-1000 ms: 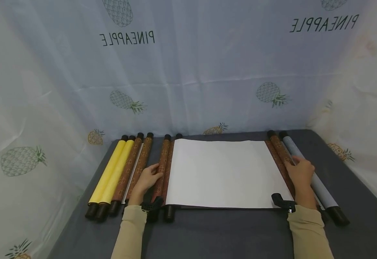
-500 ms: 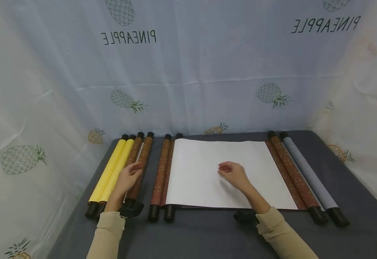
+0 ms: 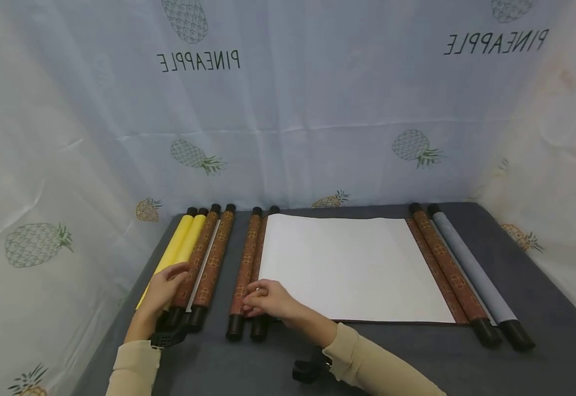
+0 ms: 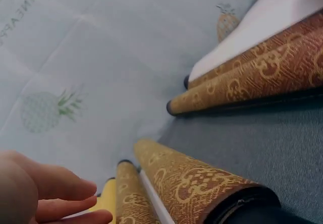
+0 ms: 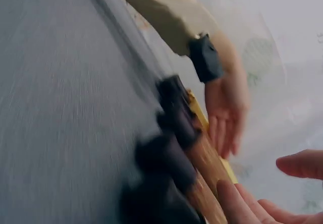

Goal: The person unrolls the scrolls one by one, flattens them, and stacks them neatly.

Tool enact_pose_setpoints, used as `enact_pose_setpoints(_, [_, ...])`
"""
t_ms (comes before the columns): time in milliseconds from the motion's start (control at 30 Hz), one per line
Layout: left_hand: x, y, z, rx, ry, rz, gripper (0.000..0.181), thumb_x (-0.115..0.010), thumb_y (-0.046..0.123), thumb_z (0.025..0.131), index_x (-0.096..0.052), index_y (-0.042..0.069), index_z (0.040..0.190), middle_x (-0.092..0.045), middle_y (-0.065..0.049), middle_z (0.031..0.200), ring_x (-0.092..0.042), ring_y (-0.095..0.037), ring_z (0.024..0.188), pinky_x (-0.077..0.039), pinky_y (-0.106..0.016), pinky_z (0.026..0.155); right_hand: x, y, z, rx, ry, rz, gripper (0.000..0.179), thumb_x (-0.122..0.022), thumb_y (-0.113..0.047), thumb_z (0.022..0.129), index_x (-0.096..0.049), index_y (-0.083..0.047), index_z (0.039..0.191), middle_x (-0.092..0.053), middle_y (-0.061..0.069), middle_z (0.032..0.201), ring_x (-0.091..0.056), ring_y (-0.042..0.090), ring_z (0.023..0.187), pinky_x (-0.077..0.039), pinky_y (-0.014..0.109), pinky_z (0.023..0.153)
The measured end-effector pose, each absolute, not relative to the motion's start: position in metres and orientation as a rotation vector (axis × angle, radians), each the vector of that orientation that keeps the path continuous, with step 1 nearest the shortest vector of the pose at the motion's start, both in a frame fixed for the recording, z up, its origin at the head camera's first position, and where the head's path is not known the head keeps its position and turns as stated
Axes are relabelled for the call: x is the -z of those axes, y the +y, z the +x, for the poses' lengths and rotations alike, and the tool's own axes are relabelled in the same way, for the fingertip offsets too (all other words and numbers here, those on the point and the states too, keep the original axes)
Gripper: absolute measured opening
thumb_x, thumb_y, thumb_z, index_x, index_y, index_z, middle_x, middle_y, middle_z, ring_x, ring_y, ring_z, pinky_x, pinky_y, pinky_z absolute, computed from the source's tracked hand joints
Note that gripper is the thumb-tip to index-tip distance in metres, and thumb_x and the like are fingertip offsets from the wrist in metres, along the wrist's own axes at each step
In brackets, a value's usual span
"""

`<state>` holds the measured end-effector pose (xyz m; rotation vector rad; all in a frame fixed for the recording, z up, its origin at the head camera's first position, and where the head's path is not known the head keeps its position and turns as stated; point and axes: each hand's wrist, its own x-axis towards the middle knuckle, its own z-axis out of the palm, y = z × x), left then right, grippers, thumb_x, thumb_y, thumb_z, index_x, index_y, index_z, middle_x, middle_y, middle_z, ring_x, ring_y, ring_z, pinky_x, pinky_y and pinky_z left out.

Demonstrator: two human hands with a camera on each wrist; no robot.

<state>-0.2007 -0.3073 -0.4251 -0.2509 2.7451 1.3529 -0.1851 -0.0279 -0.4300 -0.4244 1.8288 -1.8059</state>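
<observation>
In the head view my left hand hovers over the lower ends of two yellow scrolls, with loosely bent fingers and nothing held; it hides part of them. Just right of it lie two brown patterned scroll rolls with a strip of white between. My right hand is over the lower end of another pair of brown rolls, fingers relaxed; whether it touches them I cannot tell. The unrolled white sheet runs right from that pair. The right wrist view shows fingers and thumb apart, blurred.
At the sheet's right end lie a brown roll and a grey-blue scroll with black knobs. All rest on a dark grey table. A pineapple-print curtain stands behind and at both sides.
My right hand has left the right-hand brown roll and crossed over the white sheet to the left. My left hand has let go of its brown roll and moved left to the yellow scrolls.
</observation>
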Motion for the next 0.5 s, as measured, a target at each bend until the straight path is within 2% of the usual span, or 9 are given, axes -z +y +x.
enact_pose_setpoints(67, [0.426,-0.310,-0.200,-1.386,2.690,-0.267,0.048,-0.041,0.018,0.103,-0.037,-0.005,0.145,-0.042,-0.029,0.147,-0.046,-0.038,0.130,-0.048,-0.034,0.098,0.429,-0.044,-0.183,1.814,1.751,-0.397,0.048,-0.058,-0.005,0.093,-0.043,0.012,0.135,-0.061,0.032,0.123,-0.065,0.040,0.109,-0.057,0.041,0.088])
enact_pose_setpoints(133, [0.427,-0.311,-0.200,-1.470,2.598,-0.284,0.049,-0.038,0.018,0.103,-0.033,-0.003,0.147,-0.037,-0.027,0.150,-0.042,-0.035,0.134,-0.044,-0.031,0.101,0.429,-0.058,-0.181,1.805,1.678,-0.368,0.051,-0.059,-0.006,0.093,-0.041,0.010,0.138,-0.058,0.030,0.129,-0.062,0.039,0.115,-0.055,0.042,0.093])
enact_pose_setpoints(167, [0.427,-0.310,-0.200,-1.521,2.549,-0.288,0.049,-0.037,0.018,0.104,-0.031,-0.003,0.148,-0.035,-0.026,0.152,-0.038,-0.034,0.137,-0.042,-0.032,0.104,0.428,-0.066,-0.180,1.807,1.640,-0.349,0.052,-0.059,-0.005,0.092,-0.040,0.009,0.139,-0.055,0.030,0.132,-0.060,0.039,0.118,-0.053,0.044,0.096])
enact_pose_setpoints(300, [0.430,-0.305,-0.198,-1.741,2.364,-0.279,0.049,-0.032,0.013,0.104,-0.025,-0.003,0.150,-0.023,-0.025,0.158,-0.024,-0.033,0.146,-0.023,-0.047,0.120,0.429,-0.092,-0.177,1.817,1.587,-0.245,0.056,-0.060,-0.003,0.090,-0.037,0.008,0.140,-0.047,0.028,0.140,-0.054,0.039,0.126,-0.048,0.047,0.103])
enact_pose_setpoints(367, [0.431,-0.304,-0.196,-1.801,2.319,-0.284,0.049,-0.030,0.011,0.104,-0.023,-0.003,0.151,-0.020,-0.024,0.159,-0.019,-0.033,0.148,-0.016,-0.049,0.123,0.431,-0.104,-0.174,1.840,1.587,-0.174,0.057,-0.060,-0.002,0.089,-0.037,0.009,0.140,-0.044,0.029,0.140,-0.051,0.041,0.127,-0.047,0.048,0.103])
enact_pose_setpoints(500, [0.432,-0.304,-0.191,-1.832,2.291,-0.342,0.051,-0.029,0.009,0.103,-0.019,-0.004,0.152,-0.014,-0.024,0.160,-0.013,-0.035,0.150,-0.013,-0.050,0.123,0.434,-0.120,-0.172,1.864,1.574,-0.040,0.060,-0.061,0.000,0.086,-0.035,0.012,0.139,-0.046,0.032,0.134,-0.050,0.044,0.126,-0.047,0.050,0.102])
